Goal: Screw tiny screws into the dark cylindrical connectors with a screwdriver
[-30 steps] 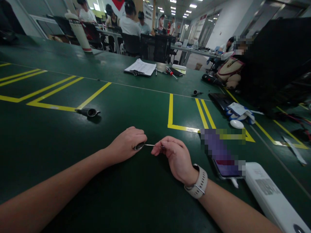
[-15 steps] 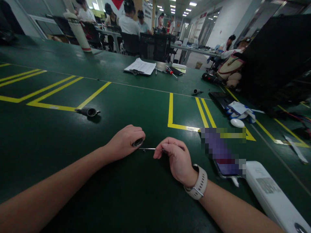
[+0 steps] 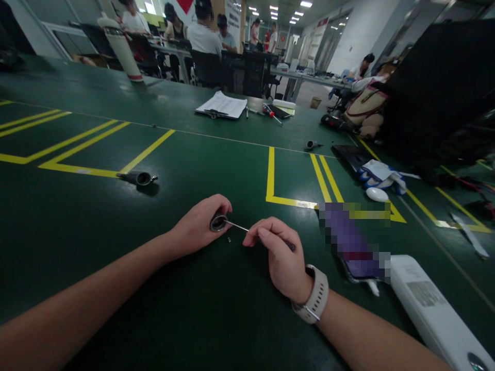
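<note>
My left hand [image 3: 199,224] is closed around a small dark metal cylinder [image 3: 217,222] whose open round end faces right. My right hand [image 3: 279,252] pinches a thin metal screwdriver [image 3: 247,229], its tip reaching into the cylinder's opening. A tiny dark screw [image 3: 229,239] lies on the green table [image 3: 116,247] just below the shaft. A pale watch sits on my right wrist.
A similar metal part [image 3: 138,178] lies to the left, another [image 3: 311,145] farther back. A phone [image 3: 358,257] and white device [image 3: 429,304] sit at right. Gloves [image 3: 377,172], a clipboard with papers [image 3: 222,105], a red screwdriver [image 3: 270,113] and seated people lie beyond.
My left hand has lifted and turned the cylinder so its opening faces the screwdriver. The tool's tip has risen from the table into the opening. A small screw now shows on the table.
</note>
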Motion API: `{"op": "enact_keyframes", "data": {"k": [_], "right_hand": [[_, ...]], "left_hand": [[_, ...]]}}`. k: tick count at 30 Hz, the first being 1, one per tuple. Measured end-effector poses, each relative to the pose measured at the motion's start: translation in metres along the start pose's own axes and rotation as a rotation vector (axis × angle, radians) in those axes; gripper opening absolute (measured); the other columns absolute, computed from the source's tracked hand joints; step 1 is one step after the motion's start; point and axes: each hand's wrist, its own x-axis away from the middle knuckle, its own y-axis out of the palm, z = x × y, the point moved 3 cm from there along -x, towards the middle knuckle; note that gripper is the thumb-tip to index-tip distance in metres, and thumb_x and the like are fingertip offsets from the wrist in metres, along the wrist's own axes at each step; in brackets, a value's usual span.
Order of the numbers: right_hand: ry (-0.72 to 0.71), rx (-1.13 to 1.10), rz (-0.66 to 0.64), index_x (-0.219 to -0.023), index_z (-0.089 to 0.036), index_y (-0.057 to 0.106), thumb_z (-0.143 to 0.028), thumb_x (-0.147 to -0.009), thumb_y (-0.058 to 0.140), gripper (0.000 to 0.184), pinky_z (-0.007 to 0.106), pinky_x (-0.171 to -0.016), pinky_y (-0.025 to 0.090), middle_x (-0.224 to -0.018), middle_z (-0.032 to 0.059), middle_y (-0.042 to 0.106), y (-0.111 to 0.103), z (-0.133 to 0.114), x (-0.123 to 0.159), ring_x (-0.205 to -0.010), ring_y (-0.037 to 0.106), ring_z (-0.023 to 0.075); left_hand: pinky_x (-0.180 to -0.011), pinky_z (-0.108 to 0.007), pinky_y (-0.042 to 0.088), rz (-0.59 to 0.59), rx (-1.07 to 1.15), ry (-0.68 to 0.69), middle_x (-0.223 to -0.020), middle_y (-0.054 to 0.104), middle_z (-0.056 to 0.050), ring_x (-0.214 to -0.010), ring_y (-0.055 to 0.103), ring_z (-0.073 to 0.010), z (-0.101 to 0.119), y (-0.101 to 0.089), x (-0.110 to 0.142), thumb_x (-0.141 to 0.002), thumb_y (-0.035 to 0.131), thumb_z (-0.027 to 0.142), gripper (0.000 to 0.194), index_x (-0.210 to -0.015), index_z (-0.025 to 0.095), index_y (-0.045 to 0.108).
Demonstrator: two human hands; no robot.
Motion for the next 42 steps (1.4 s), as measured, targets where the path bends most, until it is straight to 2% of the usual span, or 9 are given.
{"op": "enact_keyframes", "data": {"k": [4, 9, 13, 17, 22, 27, 31, 36, 42], "right_hand": [[0.001, 0.126, -0.078, -0.074, -0.018, 0.063, -0.020, -0.085, 0.047, 0.019, 0.031, -0.067, 0.043, -0.072, 0.0019, 0.061, 0.003, -0.007, 0.002, -0.069, 0.056, 0.0153], [-0.025, 0.289, -0.118, -0.075, -0.017, 0.063, -0.020, -0.085, 0.047, 0.019, 0.031, -0.069, 0.042, -0.074, 0.0027, 0.061, 0.009, -0.014, 0.004, -0.072, 0.056, 0.0157], [-0.013, 0.326, -0.118, -0.077, -0.017, 0.064, -0.018, -0.084, 0.048, 0.017, 0.031, -0.070, 0.042, -0.075, 0.0026, 0.061, 0.012, -0.013, 0.004, -0.074, 0.057, 0.0157], [0.078, 0.180, -0.119, -0.077, -0.017, 0.065, -0.020, -0.085, 0.049, 0.018, 0.030, -0.070, 0.043, -0.074, 0.0021, 0.062, 0.011, -0.006, 0.004, -0.074, 0.056, 0.0150], [0.219, -0.192, -0.056, -0.076, -0.017, 0.064, -0.021, -0.085, 0.048, 0.019, 0.031, -0.074, 0.044, -0.076, 0.0029, 0.064, 0.012, 0.004, 0.002, -0.075, 0.058, 0.0149], [0.324, -0.373, -0.029, -0.077, -0.017, 0.064, -0.022, -0.083, 0.052, 0.014, 0.031, -0.074, 0.045, -0.079, 0.0038, 0.066, 0.016, 0.006, -0.001, -0.076, 0.059, 0.0148], [0.361, -0.420, -0.021, -0.075, -0.017, 0.063, -0.022, -0.082, 0.050, 0.016, 0.030, -0.071, 0.046, -0.077, 0.0044, 0.067, 0.015, 0.005, -0.002, -0.073, 0.060, 0.0146], [0.391, -0.381, -0.007, -0.070, -0.014, 0.063, -0.019, -0.081, 0.048, 0.019, 0.028, -0.066, 0.045, -0.069, 0.0048, 0.066, 0.009, 0.007, -0.005, -0.066, 0.060, 0.0139], [0.389, -0.414, 0.013, -0.068, -0.014, 0.063, -0.019, -0.079, 0.048, 0.019, 0.027, -0.061, 0.044, -0.065, 0.0045, 0.066, 0.006, 0.011, -0.007, -0.062, 0.059, 0.0137]], "left_hand": [[-0.063, -0.029, 0.042, -0.002, -0.008, -0.032, -0.083, 0.055, -0.001, -0.073, 0.054, -0.0157, -0.003, 0.002, 0.000, -0.076, 0.058, 0.028, 0.017, -0.085, 0.018, 0.048], [-0.062, -0.027, 0.039, -0.013, -0.057, 0.080, -0.073, 0.055, 0.001, -0.068, 0.052, -0.0144, 0.000, 0.003, -0.001, -0.079, 0.056, 0.029, 0.014, -0.075, 0.018, 0.050], [-0.059, -0.026, 0.037, -0.014, -0.094, 0.134, -0.068, 0.052, 0.001, -0.063, 0.049, -0.0129, 0.005, 0.004, 0.000, -0.080, 0.053, 0.027, 0.017, -0.067, 0.017, 0.047], [-0.057, -0.025, 0.036, 0.004, -0.082, 0.164, -0.065, 0.050, 0.002, -0.061, 0.047, -0.0123, 0.010, 0.002, 0.000, -0.081, 0.050, 0.025, 0.018, -0.065, 0.017, 0.047], [-0.053, -0.023, 0.035, 0.100, 0.046, 0.083, -0.063, 0.046, 0.003, -0.058, 0.045, -0.0106, 0.009, 0.001, 0.001, -0.079, 0.053, 0.028, 0.021, -0.064, 0.018, 0.045], [-0.052, -0.022, 0.034, 0.159, 0.126, 0.030, -0.061, 0.044, 0.004, -0.056, 0.043, -0.0097, 0.008, 0.001, 0.001, -0.077, 0.055, 0.028, 0.022, -0.062, 0.018, 0.043], [-0.053, -0.023, 0.035, 0.131, 0.111, 0.036, -0.062, 0.045, 0.003, -0.058, 0.044, -0.0106, 0.008, 0.000, 0.001, -0.078, 0.054, 0.025, 0.019, -0.063, 0.018, 0.044], [-0.058, -0.025, 0.036, -0.003, -0.046, 0.180, -0.064, 0.049, 0.001, -0.061, 0.047, -0.0124, 0.012, 0.004, 0.001, -0.081, 0.049, 0.019, 0.017, -0.064, 0.017, 0.047], [-0.060, -0.027, 0.036, -0.015, -0.105, 0.202, -0.066, 0.051, 0.000, -0.063, 0.048, -0.0135, 0.012, 0.004, 0.001, -0.083, 0.047, 0.021, 0.019, -0.065, 0.017, 0.046]]}}
